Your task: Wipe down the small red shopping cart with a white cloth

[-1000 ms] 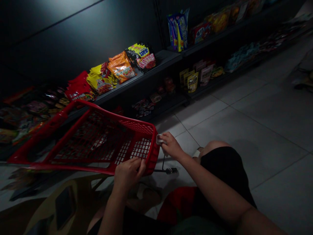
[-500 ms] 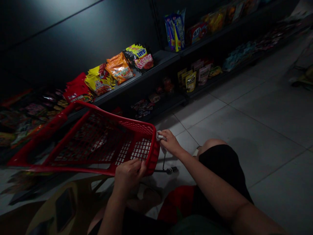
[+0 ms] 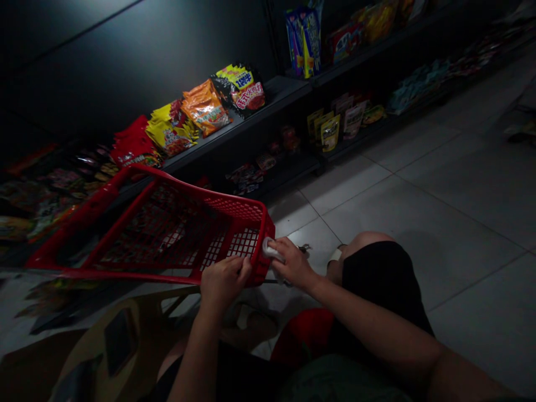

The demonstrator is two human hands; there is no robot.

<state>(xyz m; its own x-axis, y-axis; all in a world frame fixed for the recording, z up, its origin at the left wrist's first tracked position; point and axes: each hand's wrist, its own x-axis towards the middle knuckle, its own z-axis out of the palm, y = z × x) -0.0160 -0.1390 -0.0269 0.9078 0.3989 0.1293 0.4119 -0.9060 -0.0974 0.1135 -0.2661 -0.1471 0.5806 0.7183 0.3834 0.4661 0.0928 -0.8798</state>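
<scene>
A dark wall (image 3: 125, 61) stands at left, with black metal shelving (image 3: 276, 92) running along it above a pale tiled floor (image 3: 419, 223). Snack packets line the shelves: a red bag (image 3: 134, 146), a yellow bag (image 3: 170, 131) and an orange bag (image 3: 205, 109) sit in a row on the nearest shelf, and a blue box (image 3: 304, 42) stands higher up to the right. The red mesh shopping basket (image 3: 218, 196) sits tilted just in front of me, its inside too dim to read. My left hand (image 3: 224, 285) is at the basket's near corner, fingers (image 3: 239, 272) clenched on its rim. Just beside it, my right hand (image 3: 293, 262) grasps a white cloth (image 3: 271, 251), fingers (image 3: 281, 248) closed over it, pressing it to the basket's end wall.
</scene>
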